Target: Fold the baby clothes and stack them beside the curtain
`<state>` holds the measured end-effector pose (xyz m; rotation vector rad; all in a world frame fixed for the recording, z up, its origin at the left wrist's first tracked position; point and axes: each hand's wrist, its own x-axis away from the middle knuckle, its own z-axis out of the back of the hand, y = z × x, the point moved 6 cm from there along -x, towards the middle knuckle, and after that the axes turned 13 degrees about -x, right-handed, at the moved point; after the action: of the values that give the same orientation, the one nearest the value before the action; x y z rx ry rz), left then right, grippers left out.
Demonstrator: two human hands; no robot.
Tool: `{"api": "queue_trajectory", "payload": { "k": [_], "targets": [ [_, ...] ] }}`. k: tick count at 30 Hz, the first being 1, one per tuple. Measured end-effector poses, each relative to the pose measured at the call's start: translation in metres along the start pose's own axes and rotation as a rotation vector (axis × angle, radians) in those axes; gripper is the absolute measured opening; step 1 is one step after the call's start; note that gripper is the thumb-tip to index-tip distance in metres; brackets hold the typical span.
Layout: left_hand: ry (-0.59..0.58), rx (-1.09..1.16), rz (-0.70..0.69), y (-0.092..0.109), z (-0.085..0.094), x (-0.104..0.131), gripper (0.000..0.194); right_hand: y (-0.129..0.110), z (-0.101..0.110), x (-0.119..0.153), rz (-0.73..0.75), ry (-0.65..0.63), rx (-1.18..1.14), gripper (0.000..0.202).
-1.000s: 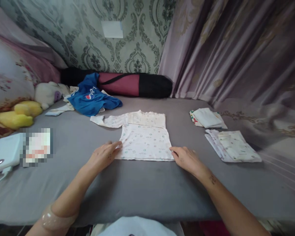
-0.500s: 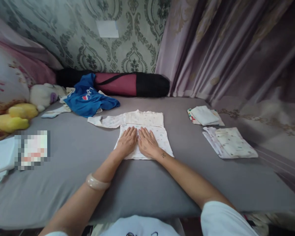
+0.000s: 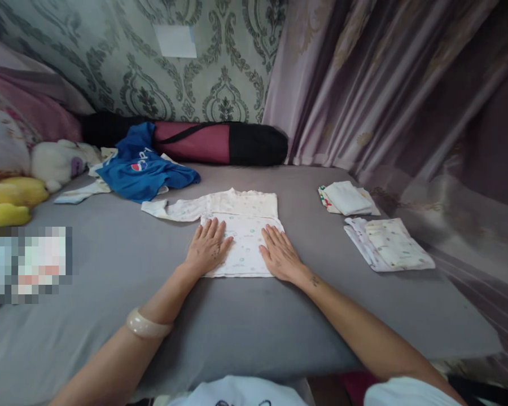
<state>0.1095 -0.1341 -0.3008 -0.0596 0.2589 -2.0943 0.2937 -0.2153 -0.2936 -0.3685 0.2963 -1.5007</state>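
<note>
Centrally, a small white printed garment (image 3: pixel 246 242) lies flat on the grey sheet (image 3: pixel 258 327), its hem toward me and its neckline at the far side. One sleeve (image 3: pixel 180 210) extends to the left; a straight edge crosses the garment beyond my fingertips.

My left hand (image 3: pixel 209 248) rests palm down along the left side of the garment. Its fingers are extended and slightly apart, with the thumb angled inward to the right. My right hand (image 3: pixel 280 254) rests palm down on the right side, fingers extended and slightly apart, thumb angled inward to the left. Neither hand is clamped on the fabric. A printed strip of the garment is exposed between the two hands. I wear a pale bangle (image 3: pixel 148 325) on the left forearm.

To the right are two sets of folded cloth: the far stack (image 3: pixel 349 198), with a white piece on top, and the near stack (image 3: pixel 400 245), in pale printed fabric. At far left, a crumpled blue garment (image 3: pixel 150 172) lies in front of a long red-and-black bag (image 3: pixel 195 144). Left of it are a white plush toy (image 3: pixel 57 163) and a yellow plush toy (image 3: pixel 17 194). At near left, one item (image 3: pixel 44 259) is pixelated and cannot be identified.
</note>
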Motion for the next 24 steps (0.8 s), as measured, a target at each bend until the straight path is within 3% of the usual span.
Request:
{"api": "queue_trajectory", "payload": {
  "k": [7,10,13,16,20,24],
  "targets": [
    [-0.032,0.005,-0.010,0.000,0.000,-0.001,0.065,0.028,0.015,0.029,0.010,-0.045,0.038,0.062],
    [-0.055,0.008,-0.012,0.002,0.001,-0.001,0.065,0.032,0.026,0.028,0.023,-0.084,0.033,0.060],
    [-0.063,0.013,-0.014,0.004,0.003,-0.003,0.064,0.027,0.040,0.000,0.051,-0.059,-0.001,0.052],
    [-0.076,0.037,-0.013,0.003,0.012,-0.009,0.060,0.021,0.051,-0.050,0.030,0.094,-0.018,0.052],
    [-0.054,0.137,-0.023,-0.006,0.027,-0.018,0.036,0.026,0.039,-0.113,-0.099,0.145,0.015,0.062],
    [0.024,0.360,0.014,-0.024,0.025,-0.023,0.025,0.042,0.024,-0.139,-0.215,0.173,0.045,0.068]
  ]
}}
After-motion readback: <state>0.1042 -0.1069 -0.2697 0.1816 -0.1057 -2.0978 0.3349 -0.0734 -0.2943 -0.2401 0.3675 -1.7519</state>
